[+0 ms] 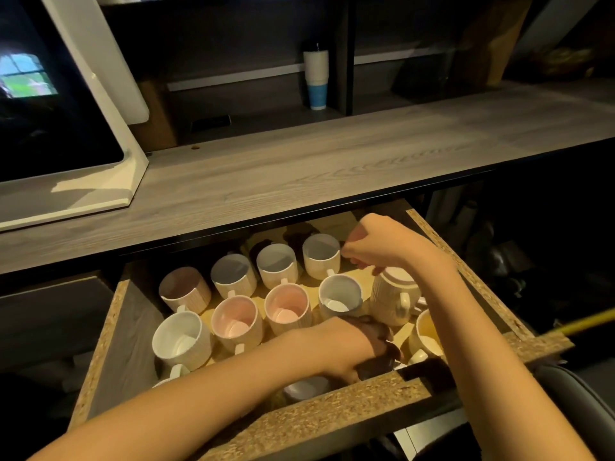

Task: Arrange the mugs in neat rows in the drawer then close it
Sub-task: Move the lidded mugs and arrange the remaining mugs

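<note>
Raw chipboard edges frame the open wooden drawer (299, 424), which fills the lower half of the frame under a grey wood-grain countertop (299, 168). Inside, ribbed cream ceramic mugs stand upright in rows. The far row runs diagonally from a brown-lined mug (184, 289) at centre left, through two grey-lined mugs (233, 276) and (278, 266), to a fourth grey-lined mug (321, 256) near the middle. The nearer row holds a white-lined mug (181, 341), two pink-lined mugs (237, 322) and (289, 307), and a pale blue-lined mug (340, 296). To the right of these, one cream mug sits upside down (394, 299), and a yellow-lined mug (427, 334) stands just beside it, close to the drawer's front.

The right hand (372, 247) hovers above the far right of the drawer, fingers curled and pinched together; whether they hold anything cannot be told. The left hand (346, 354) reaches down by the front wall at lower centre, its fingers hidden in shadow beside another mug (306, 387), so their grip cannot be told.

A white-framed dark screen (50, 94) stands at upper left, and a stack of paper cups (316, 79) at upper centre.
</note>
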